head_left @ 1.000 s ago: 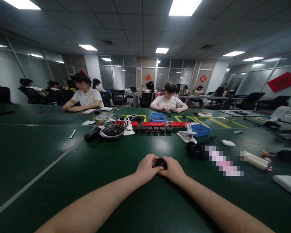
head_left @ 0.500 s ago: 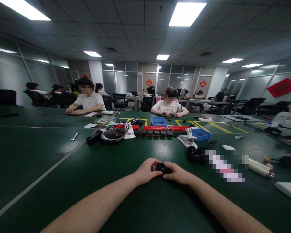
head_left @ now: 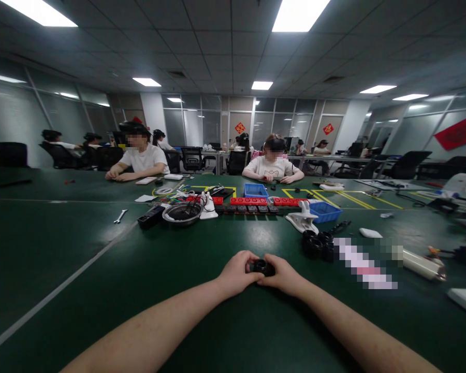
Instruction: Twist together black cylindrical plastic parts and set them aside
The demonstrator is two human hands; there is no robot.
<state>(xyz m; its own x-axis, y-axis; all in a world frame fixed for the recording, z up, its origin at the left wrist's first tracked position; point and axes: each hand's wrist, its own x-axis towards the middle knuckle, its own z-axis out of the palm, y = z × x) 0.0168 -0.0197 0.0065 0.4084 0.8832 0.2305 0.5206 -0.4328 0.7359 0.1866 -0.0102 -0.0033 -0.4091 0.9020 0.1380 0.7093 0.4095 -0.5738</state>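
A small black round part (head_left: 261,266) with a ring-shaped top sits between my two hands, low over the green table (head_left: 171,331). My left hand (head_left: 238,273) curls around its left side, thumb in front and fingers behind. From the right, my right hand (head_left: 281,275) grips the same part, its thumb close to the left thumb. The fingers hide much of the part, so its exact kind does not show. Several black ring-shaped parts (head_left: 312,243) lie beyond my right hand.
A metal bowl (head_left: 182,213) with black cable, a white clamp stand (head_left: 303,220), red strips (head_left: 249,201) and blue bins (head_left: 324,211) lie across the middle. A wrench (head_left: 120,216) is at left, a cream cylinder (head_left: 423,265) at right. Two people sit opposite.
Both hands stay on the black part. My right hand has shifted slightly, its thumb now closer to the left thumb. The view has tilted a little.
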